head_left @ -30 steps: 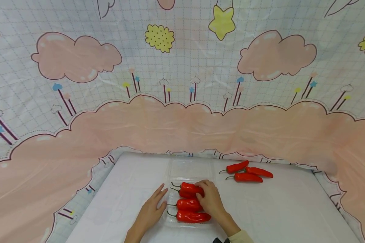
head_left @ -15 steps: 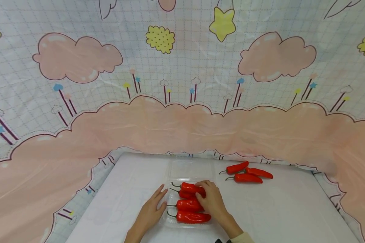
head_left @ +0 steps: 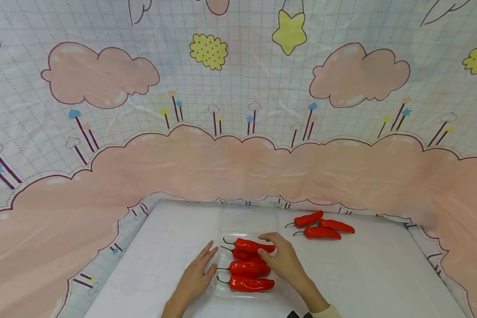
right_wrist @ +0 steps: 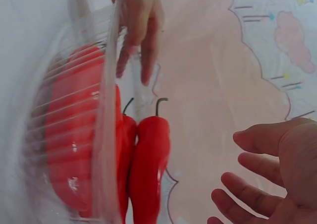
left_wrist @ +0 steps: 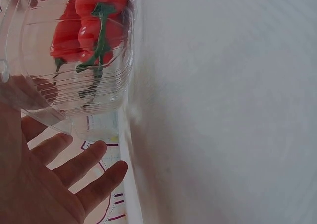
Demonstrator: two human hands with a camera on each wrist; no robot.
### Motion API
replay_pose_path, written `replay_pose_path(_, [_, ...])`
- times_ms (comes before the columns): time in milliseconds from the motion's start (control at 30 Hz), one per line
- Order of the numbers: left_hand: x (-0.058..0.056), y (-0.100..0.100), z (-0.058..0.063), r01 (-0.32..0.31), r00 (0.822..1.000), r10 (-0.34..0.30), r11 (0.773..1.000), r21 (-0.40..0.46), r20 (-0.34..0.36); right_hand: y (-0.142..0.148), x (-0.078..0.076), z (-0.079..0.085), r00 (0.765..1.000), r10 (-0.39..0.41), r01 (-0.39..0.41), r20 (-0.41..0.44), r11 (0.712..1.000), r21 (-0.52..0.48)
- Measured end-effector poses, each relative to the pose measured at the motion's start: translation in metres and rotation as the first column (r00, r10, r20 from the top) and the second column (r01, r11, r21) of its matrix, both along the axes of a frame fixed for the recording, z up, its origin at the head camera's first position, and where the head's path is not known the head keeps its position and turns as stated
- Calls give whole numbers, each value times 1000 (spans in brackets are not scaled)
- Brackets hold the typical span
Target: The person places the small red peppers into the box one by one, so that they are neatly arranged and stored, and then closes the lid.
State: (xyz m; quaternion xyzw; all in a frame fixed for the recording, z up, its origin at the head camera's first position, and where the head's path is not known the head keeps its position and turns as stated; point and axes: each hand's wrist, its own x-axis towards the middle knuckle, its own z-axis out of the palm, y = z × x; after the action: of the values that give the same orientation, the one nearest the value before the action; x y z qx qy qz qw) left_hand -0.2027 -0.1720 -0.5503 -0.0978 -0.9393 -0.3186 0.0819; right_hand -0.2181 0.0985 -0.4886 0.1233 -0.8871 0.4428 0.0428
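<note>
A clear plastic clamshell box (head_left: 244, 296) lies with its lid (head_left: 248, 221) folded back, away from the person. Several red peppers with green stems are laid in it side by side, stems to the left; the farthest pepper (head_left: 256, 245) rides highest, partly over the one before it. My right hand (head_left: 285, 261) hovers at the tips of the far peppers, and in the right wrist view its fingers are spread and hold nothing. At the box's left side my left hand (head_left: 196, 273) has its fingers extended, the thumb close to the wall.
Right of the lid, three more red peppers (head_left: 323, 232) lie in a loose group on the white tabletop (head_left: 365, 274). Behind the table hangs a patterned cloth (head_left: 238, 172) with clouds and stars.
My right hand has let go of the farthest pepper and drawn back slightly to the right, uncovering its tip. The left hand has stayed in place.
</note>
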Motion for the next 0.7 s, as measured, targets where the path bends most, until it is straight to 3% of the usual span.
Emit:
replay_pose_path(333, [1,0,1,1,1000,-1,1000,10,0,13,6,16,998,-52,52,-37,999,5])
replay_pose_path(700, [1,1,1,-4,1000,4,1000,2,24,34,9,22,990,-103,104,-100,994,11])
